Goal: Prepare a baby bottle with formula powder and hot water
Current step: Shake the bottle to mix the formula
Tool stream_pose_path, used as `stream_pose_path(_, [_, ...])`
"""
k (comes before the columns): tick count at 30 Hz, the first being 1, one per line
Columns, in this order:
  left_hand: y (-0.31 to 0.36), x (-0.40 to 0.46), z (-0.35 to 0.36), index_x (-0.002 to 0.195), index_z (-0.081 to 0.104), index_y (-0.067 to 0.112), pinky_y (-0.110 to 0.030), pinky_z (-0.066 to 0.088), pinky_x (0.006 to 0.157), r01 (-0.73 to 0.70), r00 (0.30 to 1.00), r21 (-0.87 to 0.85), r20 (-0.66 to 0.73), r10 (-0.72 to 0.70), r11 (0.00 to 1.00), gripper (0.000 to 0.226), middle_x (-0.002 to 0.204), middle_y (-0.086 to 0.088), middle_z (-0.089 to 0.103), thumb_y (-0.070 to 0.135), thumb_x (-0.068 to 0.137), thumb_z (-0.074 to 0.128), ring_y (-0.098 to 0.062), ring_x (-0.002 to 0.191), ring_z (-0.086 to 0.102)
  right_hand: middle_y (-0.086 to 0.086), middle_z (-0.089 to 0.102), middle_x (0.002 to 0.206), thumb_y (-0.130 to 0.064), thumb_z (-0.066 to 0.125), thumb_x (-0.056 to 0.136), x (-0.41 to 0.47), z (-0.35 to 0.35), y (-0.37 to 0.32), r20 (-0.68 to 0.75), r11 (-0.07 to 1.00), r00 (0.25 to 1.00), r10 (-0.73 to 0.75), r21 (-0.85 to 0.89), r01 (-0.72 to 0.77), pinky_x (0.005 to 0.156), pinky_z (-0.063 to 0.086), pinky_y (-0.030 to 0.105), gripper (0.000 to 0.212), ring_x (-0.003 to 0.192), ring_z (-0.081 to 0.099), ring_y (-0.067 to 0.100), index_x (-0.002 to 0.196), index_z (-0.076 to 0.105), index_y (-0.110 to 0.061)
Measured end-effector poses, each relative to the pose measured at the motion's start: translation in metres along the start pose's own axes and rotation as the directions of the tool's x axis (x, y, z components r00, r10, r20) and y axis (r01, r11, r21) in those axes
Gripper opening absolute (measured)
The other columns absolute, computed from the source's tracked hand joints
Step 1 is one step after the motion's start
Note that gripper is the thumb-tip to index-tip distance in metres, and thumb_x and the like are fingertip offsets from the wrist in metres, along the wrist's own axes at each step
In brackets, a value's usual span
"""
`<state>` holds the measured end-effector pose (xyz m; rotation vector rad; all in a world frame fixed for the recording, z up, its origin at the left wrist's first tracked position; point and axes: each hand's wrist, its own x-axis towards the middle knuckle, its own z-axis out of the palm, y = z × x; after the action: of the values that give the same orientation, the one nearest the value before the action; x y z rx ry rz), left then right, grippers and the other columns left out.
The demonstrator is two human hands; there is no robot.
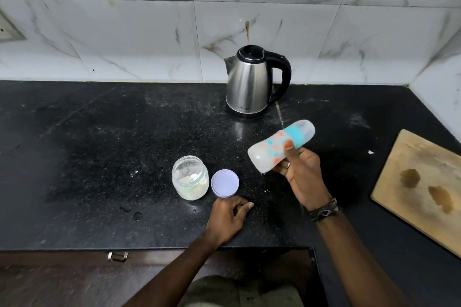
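Note:
My right hand [303, 177] grips a baby bottle [272, 148] above the black counter, tilted almost on its side. Its teal collar and clear cap point up and right, and milky liquid fills the body. My left hand [228, 217] rests on the counter near the front edge with its fingers loosely curled and nothing in them. Just beyond it lies a lilac lid [225, 183], upside down. Left of the lid stands an open glass jar [190, 177] of white formula powder. A steel electric kettle [252, 82] with a black handle stands at the back against the wall.
A wooden cutting board [421, 187] with dark stains lies at the right on the black counter [99, 157]. White powder specks and a few water drops mark the counter. Marble tiles form the back wall. A drawer handle [117, 256] shows below the counter edge.

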<state>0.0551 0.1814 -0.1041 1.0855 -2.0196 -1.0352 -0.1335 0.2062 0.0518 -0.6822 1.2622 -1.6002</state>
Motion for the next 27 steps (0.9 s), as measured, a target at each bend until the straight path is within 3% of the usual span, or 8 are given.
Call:
stream_pose_path(3, [0.0009, -0.0008, 0.0016, 0.08, 0.075, 0.023, -0.033, 0.049, 0.055, 0.002, 1.0, 0.0, -0.002, -0.002, 1.0, 0.027, 0.06, 0.007, 0.066, 0.043, 0.095, 0.065, 0.0, 0.054, 0.054, 0.001, 0.078, 0.091, -0.024, 0.076, 0.07, 0.0033, -0.001, 0.0038, 0.053, 0.985, 0.999, -0.001, -0.17, 0.01, 0.067, 0.059, 0.026, 0.04, 0.086, 0.075, 0.017, 0.105, 0.068, -0.006])
stream_pose_path(8, [0.0004, -0.0015, 0.0021, 0.079, 0.074, 0.023, -0.03, 0.047, 0.055, -0.013, 1.0, -0.002, -0.023, 0.013, 1.0, 0.026, 0.06, 0.012, 0.063, 0.041, 0.095, 0.065, 0.0, 0.054, 0.054, 0.013, 0.075, 0.106, -0.043, 0.074, 0.072, 0.004, -0.006, 0.0034, -0.023, 1.0, 1.0, -0.011, 0.024, 0.012, 0.077, 0.061, 0.037, 0.053, 0.094, 0.073, 0.023, 0.108, 0.065, -0.005])
stream_pose_path(12, [-0.0007, -0.0035, 0.0037, 0.082, 0.075, 0.022, -0.033, 0.049, 0.054, -0.013, 1.0, -0.01, -0.029, 0.013, 1.0, 0.026, 0.06, 0.008, 0.066, 0.041, 0.095, 0.065, -0.005, 0.055, 0.059, 0.005, 0.077, 0.094, -0.016, 0.074, 0.075, 0.0051, -0.0071, 0.0077, 0.063, 0.991, 0.998, 0.002, -0.134, 0.007, 0.067, 0.06, 0.026, 0.033, 0.084, 0.074, 0.015, 0.105, 0.068, -0.003])
stream_pose_path(15, [-0.0009, -0.0014, 0.0037, 0.081, 0.074, 0.023, -0.034, 0.049, 0.056, -0.012, 0.999, -0.004, -0.031, 0.012, 1.0, 0.026, 0.06, 0.011, 0.063, 0.043, 0.095, 0.064, -0.002, 0.055, 0.056, 0.006, 0.077, 0.097, -0.031, 0.069, 0.076, 0.0032, -0.0063, 0.0019, -0.003, 0.998, 0.999, -0.05, -0.024, 0.05, 0.075, 0.061, 0.036, 0.04, 0.09, 0.073, 0.02, 0.106, 0.066, -0.005])
stream_pose_path(19, [-0.0022, -0.0041, 0.0053, 0.079, 0.073, 0.023, -0.036, 0.05, 0.055, -0.006, 0.999, -0.004, -0.041, 0.005, 1.0, 0.027, 0.06, 0.009, 0.065, 0.043, 0.095, 0.064, -0.005, 0.055, 0.058, 0.001, 0.078, 0.09, -0.017, 0.08, 0.075, 0.004, -0.0064, 0.0037, 0.064, 0.981, 0.998, -0.029, -0.188, 0.041, 0.069, 0.059, 0.025, 0.043, 0.086, 0.075, 0.017, 0.11, 0.067, 0.004])
stream_pose_path(21, [-0.0032, -0.0069, 0.0048, 0.077, 0.072, 0.024, -0.036, 0.049, 0.054, -0.006, 0.999, -0.003, -0.051, 0.006, 1.0, 0.027, 0.06, 0.008, 0.065, 0.043, 0.095, 0.064, -0.007, 0.055, 0.06, 0.007, 0.077, 0.096, -0.034, 0.083, 0.069, 0.0, -0.0072, 0.0068, 0.098, 0.991, 0.994, -0.039, -0.122, 0.051, 0.071, 0.06, 0.03, 0.054, 0.091, 0.074, 0.021, 0.108, 0.067, 0.001])
stream_pose_path(23, [-0.0016, -0.0042, 0.0036, 0.078, 0.072, 0.023, -0.036, 0.049, 0.054, -0.017, 0.999, -0.004, -0.05, 0.016, 1.0, 0.028, 0.06, 0.008, 0.065, 0.043, 0.095, 0.064, -0.008, 0.055, 0.06, 0.008, 0.077, 0.1, -0.037, 0.078, 0.07, 0.0004, -0.0042, 0.002, 0.034, 0.997, 0.998, -0.061, -0.035, 0.062, 0.078, 0.061, 0.039, 0.049, 0.095, 0.073, 0.024, 0.105, 0.067, -0.005])
stream_pose_path(27, [-0.0007, -0.007, 0.0062, 0.081, 0.075, 0.02, -0.038, 0.05, 0.054, -0.004, 0.999, -0.017, -0.042, 0.003, 1.0, 0.03, 0.06, 0.006, 0.066, 0.044, 0.095, 0.063, -0.011, 0.055, 0.062, 0.011, 0.076, 0.1, -0.022, 0.083, 0.064, 0.0057, -0.0045, 0.0044, 0.099, 0.966, 0.994, -0.051, -0.246, 0.074, 0.082, 0.06, 0.034, 0.05, 0.092, 0.074, 0.021, 0.107, 0.069, 0.0])
